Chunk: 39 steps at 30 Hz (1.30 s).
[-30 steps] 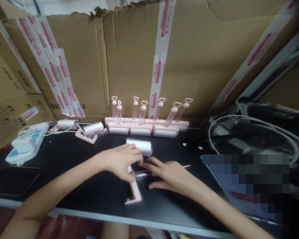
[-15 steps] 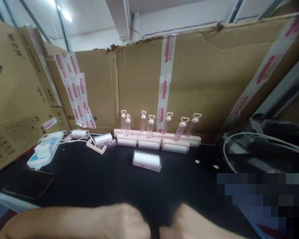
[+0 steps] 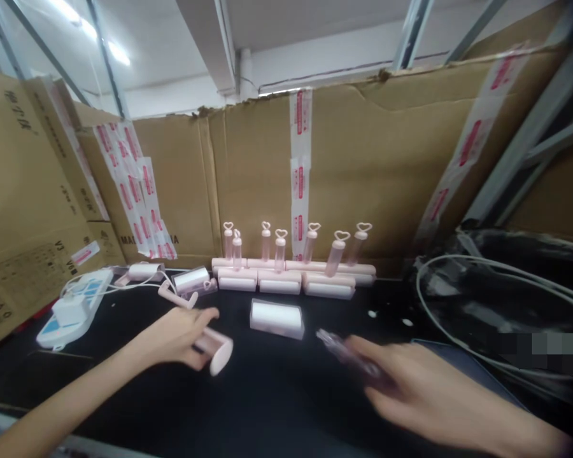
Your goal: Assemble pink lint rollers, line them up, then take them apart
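Note:
My left hand [image 3: 179, 334] is closed around a pink cylinder [image 3: 218, 353] with a pale oval end, held low over the black table. In my right hand [image 3: 410, 388] is a translucent plastic piece [image 3: 339, 350], blurred by motion, its narrow tip pointing left; its kind I cannot make out. Between the hands, farther back, lies a white lint roller in a clear cover [image 3: 277, 318]. Behind my left hand is a bent pink handle [image 3: 176, 296]. Along the cardboard stand several pink lint rollers [image 3: 279, 282], and several clear tubes with heart-shaped loops [image 3: 335, 254] rise there.
At the left lie a white power strip [image 3: 76, 312] with cables and a dark phone [image 3: 33, 378]. Cardboard walls [image 3: 248, 178] close off the back and left. A looped white cable [image 3: 423, 299] and dark plastic bag [image 3: 516, 273] are at the right. White scraps [image 3: 407, 322] lie nearby.
Both hands have come up from the bottom edge and moved apart. The left now shows a pink cylinder, the right a translucent piece. The view has shifted slightly.

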Tool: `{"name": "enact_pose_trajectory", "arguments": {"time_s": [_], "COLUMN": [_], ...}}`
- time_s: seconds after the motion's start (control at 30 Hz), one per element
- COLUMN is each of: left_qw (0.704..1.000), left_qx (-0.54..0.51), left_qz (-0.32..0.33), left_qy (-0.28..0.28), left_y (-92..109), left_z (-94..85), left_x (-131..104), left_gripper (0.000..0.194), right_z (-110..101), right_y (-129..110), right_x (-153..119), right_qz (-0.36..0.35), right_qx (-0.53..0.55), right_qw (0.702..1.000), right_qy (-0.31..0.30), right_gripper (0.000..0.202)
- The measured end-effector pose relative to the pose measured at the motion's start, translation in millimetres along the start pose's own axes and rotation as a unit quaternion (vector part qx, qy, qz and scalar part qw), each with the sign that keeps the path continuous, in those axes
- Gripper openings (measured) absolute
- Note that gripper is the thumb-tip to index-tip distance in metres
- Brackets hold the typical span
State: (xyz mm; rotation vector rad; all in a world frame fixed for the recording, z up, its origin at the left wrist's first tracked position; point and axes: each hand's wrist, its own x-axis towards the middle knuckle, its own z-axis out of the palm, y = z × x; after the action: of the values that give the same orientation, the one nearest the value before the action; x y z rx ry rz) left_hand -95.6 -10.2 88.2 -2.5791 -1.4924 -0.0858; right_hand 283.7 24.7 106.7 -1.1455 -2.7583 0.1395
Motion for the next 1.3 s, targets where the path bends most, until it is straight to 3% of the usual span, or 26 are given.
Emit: {"name": "enact_pose_trajectory", "arguments": {"time_s": [0.07, 0.13, 0.2, 0.3, 0.4, 0.5, 0.6, 0.73, 0.87, 0.97, 1.07, 1.17, 1.23, 1.3], "left_qw": [0.999, 0.999, 0.999, 0.989, 0.982, 0.978, 0.974, 0.978, 0.973, 0.973, 0.966, 0.927, 0.863, 0.777], "left_qx": [0.018, 0.009, -0.026, -0.114, -0.15, -0.164, -0.182, -0.185, -0.213, -0.221, -0.247, -0.328, -0.432, -0.52], "left_qz": [0.007, 0.023, 0.031, 0.069, 0.112, 0.121, 0.124, 0.095, 0.088, 0.069, 0.054, 0.05, 0.037, 0.014], "left_qy": [-0.037, -0.046, -0.009, 0.07, 0.039, -0.033, -0.045, -0.019, -0.007, 0.015, -0.051, -0.176, -0.258, -0.355], "left_y": [-1.1, 2.7, 13.6, 45.1, 81.2, 101.7, 104.6, 97.2, 96.7, 109.0, 124.5, 133.6, 134.8, 133.5], "left_z": [8.6, 14.5, 14.4, 5.4, -7.7, -19.8, -27.0, -28.4, -23.5, -16.4, -9.9, -9.0, -12.0, -16.4], "left_x": [30.4, 52.5, 63.4, 64.4, 59.6, 52.9, 41.6, 25.2, 20.1, 25.5, 30.9, 27.5, 21.0, 14.7], "left_gripper": [0.035, 0.03, 0.042, 0.076, 0.093, 0.087, 0.08, 0.052, 0.025, 0.03, 0.027, 0.026, 0.027, 0.025], "right_z": [6.5, 16.3, 24.6, 29.1, 25.4, 18.7, 13.7, 12.9, 15.9, 17.4, 17.6, 16.5, 14.3, 11.6], "right_y": [-7.3, -14.0, -19.1, -28.9, -43.2, -53.8, -54.3, -45.8, -42.8, -49.0, -57.7, -65.9, -71.4, -76.7], "right_x": [18.4, 30.8, 37.2, 40.9, 41.7, 38.0, 29.4, 18.1, 13.8, 14.6, 15.1, 12.3, 9.3, 6.7], "right_qz": [-0.015, -0.024, -0.023, -0.043, -0.081, -0.11, -0.128, -0.122, -0.168, -0.162, -0.175, -0.26, -0.309, -0.347], "right_qx": [0.001, 0.008, 0.004, -0.013, -0.015, 0.013, 0.051, 0.065, 0.094, 0.139, 0.189, 0.22, 0.227, 0.214], "right_qw": [0.999, 0.999, 0.999, 0.999, 0.997, 0.991, 0.985, 0.988, 0.981, 0.977, 0.965, 0.937, 0.919, 0.91], "right_qy": [-0.033, -0.041, -0.033, -0.018, 0.009, 0.076, 0.103, 0.065, 0.017, -0.006, -0.043, -0.08, -0.087, -0.08], "right_gripper": [0.028, 0.031, 0.031, 0.03, 0.029, 0.029, 0.033, 0.028, 0.03, 0.033, 0.037, 0.04, 0.044, 0.047]}}
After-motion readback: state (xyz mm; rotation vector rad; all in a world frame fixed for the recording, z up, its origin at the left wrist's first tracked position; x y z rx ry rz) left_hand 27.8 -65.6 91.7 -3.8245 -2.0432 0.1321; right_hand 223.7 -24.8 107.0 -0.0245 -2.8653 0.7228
